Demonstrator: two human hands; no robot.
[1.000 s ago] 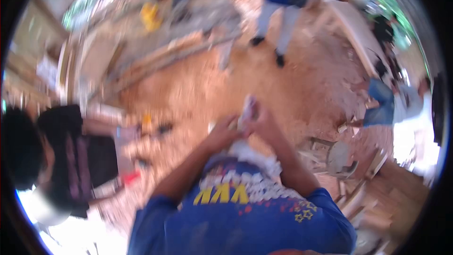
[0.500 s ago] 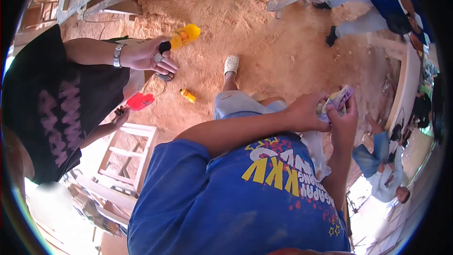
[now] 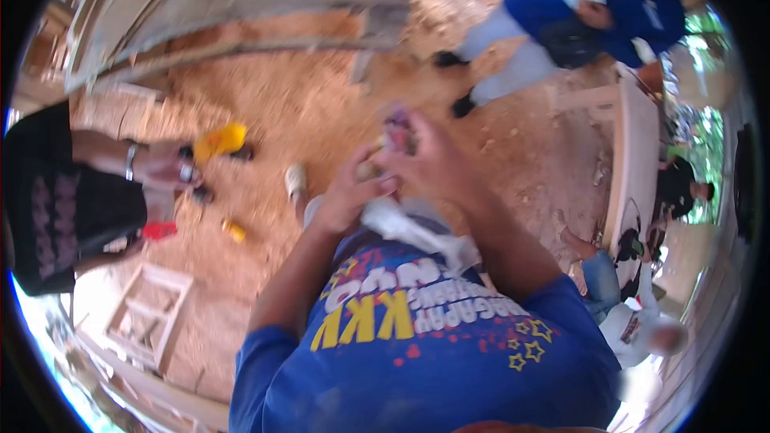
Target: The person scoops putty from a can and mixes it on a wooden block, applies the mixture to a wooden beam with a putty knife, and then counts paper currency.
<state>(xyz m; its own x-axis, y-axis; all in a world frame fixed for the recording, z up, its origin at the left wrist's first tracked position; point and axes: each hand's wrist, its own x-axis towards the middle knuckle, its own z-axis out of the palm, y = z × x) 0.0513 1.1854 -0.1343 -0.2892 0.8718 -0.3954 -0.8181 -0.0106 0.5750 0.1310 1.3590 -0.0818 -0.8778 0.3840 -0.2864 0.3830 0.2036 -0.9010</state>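
My right hand [image 3: 425,152] is closed on folded banknotes [image 3: 399,132], purplish and blurred by motion, in front of my chest. Right beside it, my left hand [image 3: 353,192] has its fingers bent against the lower part of the same banknotes. A whitish, see-through plastic bag [image 3: 417,234] hangs below both hands, over the front of my blue shirt [image 3: 433,337]. Which hand the bag hangs from is hidden.
At left, a person in a black shirt [image 3: 48,200] holds a yellow bottle [image 3: 220,142] and a red object [image 3: 159,230]. Another yellow bottle [image 3: 233,230] lies on the ground near a wooden frame [image 3: 148,313]. A wooden table [image 3: 321,16] and a person in blue [image 3: 529,16] are ahead.
My view has turned right, and my hands with the banknotes now sit nearer the middle. The table and the person in blue show more fully. The person in black has lowered the yellow bottle.
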